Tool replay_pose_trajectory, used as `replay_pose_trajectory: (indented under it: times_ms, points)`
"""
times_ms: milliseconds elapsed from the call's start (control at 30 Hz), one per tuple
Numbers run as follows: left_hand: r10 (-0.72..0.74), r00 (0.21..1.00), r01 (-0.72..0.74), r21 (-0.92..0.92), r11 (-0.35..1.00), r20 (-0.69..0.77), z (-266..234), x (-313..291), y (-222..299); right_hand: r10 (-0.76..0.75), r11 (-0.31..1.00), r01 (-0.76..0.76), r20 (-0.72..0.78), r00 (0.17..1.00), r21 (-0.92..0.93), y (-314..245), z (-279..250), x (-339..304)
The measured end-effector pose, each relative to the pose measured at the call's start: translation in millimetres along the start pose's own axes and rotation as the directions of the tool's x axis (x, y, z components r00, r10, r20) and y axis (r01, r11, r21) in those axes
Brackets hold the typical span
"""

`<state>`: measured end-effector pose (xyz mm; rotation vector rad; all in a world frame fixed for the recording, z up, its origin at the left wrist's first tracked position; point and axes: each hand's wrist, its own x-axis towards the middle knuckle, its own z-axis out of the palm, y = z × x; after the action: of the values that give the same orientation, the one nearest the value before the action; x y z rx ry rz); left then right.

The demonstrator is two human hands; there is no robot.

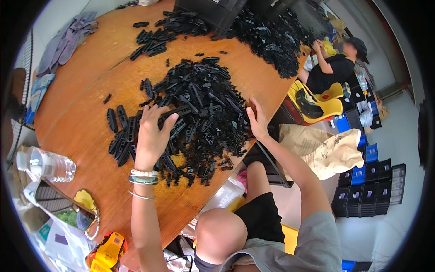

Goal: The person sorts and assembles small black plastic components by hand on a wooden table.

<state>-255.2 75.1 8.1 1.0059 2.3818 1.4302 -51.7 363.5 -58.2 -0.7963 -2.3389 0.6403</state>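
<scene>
A heap of small black plastic parts spreads over the wooden table in front of me. My left hand, with bracelets at the wrist, is over the heap's left side. Between its thumb and forefinger is a long black plastic piece; the other fingertips are partly hidden. Beside that hand, longer black pieces lie in a loose group. At the heap's right edge, my right hand is open, fingers apart and palm toward the parts, with nothing in it.
More black parts and dark bins stand at the far side. A water bottle, a mirror and an orange tape measure are at left. Right of the table are a paper bag, stacked boxes and a seated person.
</scene>
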Motion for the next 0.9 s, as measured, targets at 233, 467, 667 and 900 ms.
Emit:
replay_pose_trajectory:
  times_ms: [233, 467, 667, 900]
  points:
    - [-0.021, 0.999, 0.018, -0.135, 0.991, -0.024, -5.3, -3.1, -9.2, 0.023, 0.998, -0.023, -0.006, 1.000, 0.061, 1.3, 2.2, -5.8]
    - [0.038, 0.999, -0.033, 0.152, 0.988, -0.035, 15.4, -12.2, -10.9, 0.056, 0.996, -0.056, 0.010, 0.998, 0.068, 14.1, -0.5, -3.2]
    - [0.140, 0.988, -0.113, 0.300, 0.947, -0.069, 22.1, -19.4, -3.4, 0.008, 0.990, -0.008, 0.004, 1.000, 0.137, 3.5, -4.7, 2.9]
    - [0.219, 0.946, -0.136, 0.323, 0.937, -0.237, 1.3, -47.2, 15.4, 0.319, 0.876, -0.355, 0.161, 0.934, 0.325, 14.4, -2.9, 67.3]
